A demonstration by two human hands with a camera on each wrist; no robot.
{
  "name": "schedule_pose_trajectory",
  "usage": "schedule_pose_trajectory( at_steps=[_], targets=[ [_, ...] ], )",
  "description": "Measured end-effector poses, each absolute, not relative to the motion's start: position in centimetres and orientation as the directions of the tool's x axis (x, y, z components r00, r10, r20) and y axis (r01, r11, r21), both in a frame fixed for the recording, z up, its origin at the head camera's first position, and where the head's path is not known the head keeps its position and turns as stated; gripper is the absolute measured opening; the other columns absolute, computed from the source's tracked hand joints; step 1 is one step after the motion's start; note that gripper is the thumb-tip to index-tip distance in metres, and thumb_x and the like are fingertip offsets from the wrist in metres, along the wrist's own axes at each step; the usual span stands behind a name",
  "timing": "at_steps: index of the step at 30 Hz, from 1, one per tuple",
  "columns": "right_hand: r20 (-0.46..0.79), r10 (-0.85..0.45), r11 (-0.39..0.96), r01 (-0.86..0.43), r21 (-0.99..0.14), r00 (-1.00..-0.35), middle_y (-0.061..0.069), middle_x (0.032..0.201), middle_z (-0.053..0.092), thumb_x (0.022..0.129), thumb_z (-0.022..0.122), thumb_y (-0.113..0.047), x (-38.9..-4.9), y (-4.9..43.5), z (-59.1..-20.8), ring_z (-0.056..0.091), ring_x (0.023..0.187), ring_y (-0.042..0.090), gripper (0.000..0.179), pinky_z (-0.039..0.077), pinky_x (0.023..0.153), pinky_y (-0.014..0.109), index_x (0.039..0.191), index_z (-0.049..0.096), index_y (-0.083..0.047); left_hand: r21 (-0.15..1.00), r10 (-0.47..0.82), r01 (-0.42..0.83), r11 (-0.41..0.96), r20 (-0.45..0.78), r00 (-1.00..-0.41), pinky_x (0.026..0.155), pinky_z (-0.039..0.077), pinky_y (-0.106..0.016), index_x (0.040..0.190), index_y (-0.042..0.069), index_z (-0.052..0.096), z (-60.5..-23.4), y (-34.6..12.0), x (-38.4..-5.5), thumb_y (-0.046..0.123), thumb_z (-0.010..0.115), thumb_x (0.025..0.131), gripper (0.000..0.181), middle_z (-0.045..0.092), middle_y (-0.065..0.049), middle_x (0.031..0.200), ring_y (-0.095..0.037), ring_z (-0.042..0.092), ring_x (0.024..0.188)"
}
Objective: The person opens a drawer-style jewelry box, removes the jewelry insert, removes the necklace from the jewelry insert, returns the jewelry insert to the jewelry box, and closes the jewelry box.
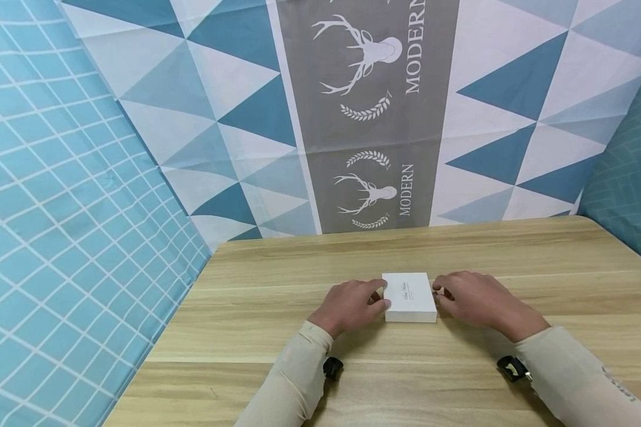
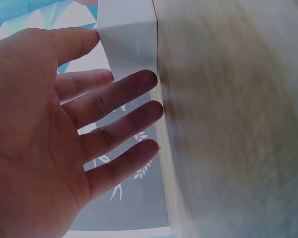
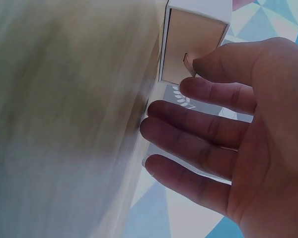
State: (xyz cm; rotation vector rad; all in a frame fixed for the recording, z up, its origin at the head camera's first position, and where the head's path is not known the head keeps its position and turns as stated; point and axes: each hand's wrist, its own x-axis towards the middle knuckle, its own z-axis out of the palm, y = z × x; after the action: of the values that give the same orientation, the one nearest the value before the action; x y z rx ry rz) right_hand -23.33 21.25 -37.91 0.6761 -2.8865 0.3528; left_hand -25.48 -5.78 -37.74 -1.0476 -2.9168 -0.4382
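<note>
A small white box with fine dark lettering on its lid lies on the wooden table between the hands. My left hand is at the box's left end, thumb and index fingertip touching its edge. In the left wrist view the left fingers are spread and fairly straight. At the opposite end, my right hand pinches a short ribbon pull tab between thumb and index finger. This tab comes out of the box's beige end panel, framed by the white sleeve. The other right fingers extend loosely.
The wooden table reaches back to a patterned wall cloth with deer heads and triangles. A blue gridded cloth borders the left side. Black wrist devices are strapped at both sleeves.
</note>
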Motion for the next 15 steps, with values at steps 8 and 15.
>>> schedule_pose_trajectory(
  at_steps=[8,15],
  targets=[
    [0.215,-0.43,0.865,-0.469,-0.178,-0.877,-0.007,0.084,0.066,0.091,0.066,-0.015,-23.28,21.14,-37.85,0.053,0.069,0.007,0.008,0.047,0.062,0.035,0.096,0.072,-0.014,0.229,0.631,0.638,0.735,0.114,-0.767,0.073,0.051,-0.03,0.114,0.024,0.063,-37.67,-5.67,-25.53,0.038,0.056,0.102,0.02,0.07,0.012,0.094,-0.006,0.064,0.089],
    [0.228,-0.445,0.856,-0.486,-0.175,-0.866,-0.009,0.08,0.063,0.091,0.065,-0.014,-23.33,21.14,-38.02,0.05,0.067,0.008,0.006,0.044,0.06,0.034,0.09,0.07,-0.017,0.226,0.63,0.635,0.739,0.104,-0.77,0.074,0.051,-0.031,0.125,0.023,0.064,-37.73,-5.71,-25.46,0.038,0.056,0.102,0.028,0.068,0.011,0.093,-0.007,0.061,0.086]
  ],
)
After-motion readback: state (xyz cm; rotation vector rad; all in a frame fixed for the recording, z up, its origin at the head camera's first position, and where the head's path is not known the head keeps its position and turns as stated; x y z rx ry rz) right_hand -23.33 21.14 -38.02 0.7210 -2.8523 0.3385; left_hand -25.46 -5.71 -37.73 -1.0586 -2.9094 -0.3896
